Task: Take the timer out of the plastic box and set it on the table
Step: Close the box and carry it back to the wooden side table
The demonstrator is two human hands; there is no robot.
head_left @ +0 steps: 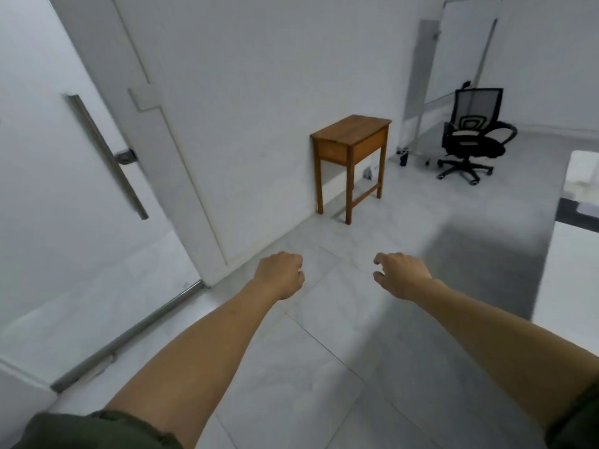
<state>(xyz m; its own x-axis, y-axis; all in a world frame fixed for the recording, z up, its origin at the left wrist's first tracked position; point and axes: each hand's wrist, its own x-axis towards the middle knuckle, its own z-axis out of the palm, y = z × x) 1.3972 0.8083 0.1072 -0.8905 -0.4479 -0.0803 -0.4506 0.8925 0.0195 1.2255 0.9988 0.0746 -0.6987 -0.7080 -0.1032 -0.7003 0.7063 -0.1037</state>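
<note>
Neither the timer nor the plastic box is in view. Both my arms reach forward over a pale tiled floor. My left hand (pixel 281 274) is curled into a loose fist and holds nothing. My right hand (pixel 400 273) hangs palm down with its fingers bent and slightly apart, also holding nothing. A small wooden table (pixel 351 128) stands against the white wall well ahead of both hands, and its top is bare.
A glass door with a long metal handle (pixel 107 157) stands at the left. A black office chair (pixel 471 137) sits at the back right. A white and dark surface edge (pixel 577 205) shows at the far right.
</note>
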